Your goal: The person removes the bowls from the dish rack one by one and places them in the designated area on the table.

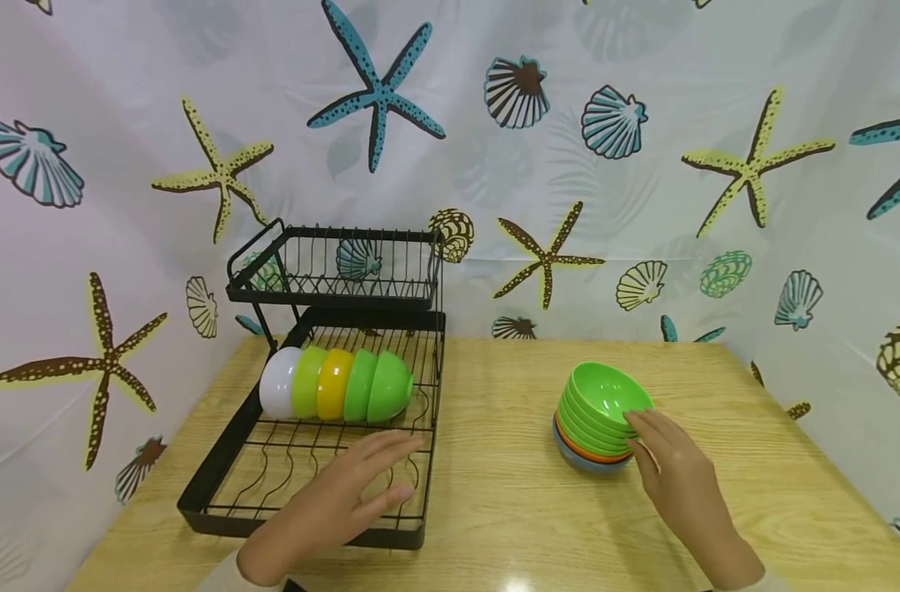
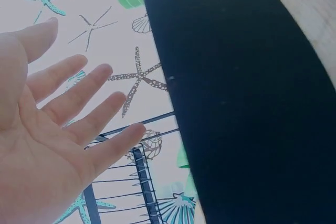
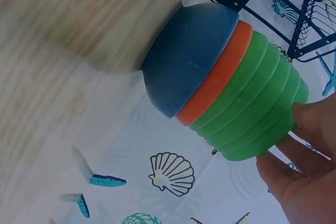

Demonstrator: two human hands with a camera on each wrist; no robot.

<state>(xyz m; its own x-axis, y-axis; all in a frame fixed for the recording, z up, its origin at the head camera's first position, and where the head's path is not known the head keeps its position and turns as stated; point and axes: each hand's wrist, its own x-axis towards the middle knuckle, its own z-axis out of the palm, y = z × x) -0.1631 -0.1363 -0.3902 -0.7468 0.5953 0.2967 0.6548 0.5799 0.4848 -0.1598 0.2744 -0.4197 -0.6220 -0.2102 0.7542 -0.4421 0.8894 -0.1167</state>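
- Right hand [image 1: 675, 469]: grip narrow, apparently pinching the top green bowl [image 1: 605, 390] by its rim, the exposed edge.
- Bowl stack [image 1: 586, 432]: on the desk [image 1: 509, 493], nested presumably for compactness.
- Left hand [image 1: 339, 497]: grip wide, empty, above the dish rack [image 1: 220, 524].
- Racked bowls [image 1: 334, 385]: on edge, probably for mutual support.

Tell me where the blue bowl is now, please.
In the head view, the blue bowl sits on the wooden table, right of the black rack, directly beneath the orange bowl and the nested green bowls.
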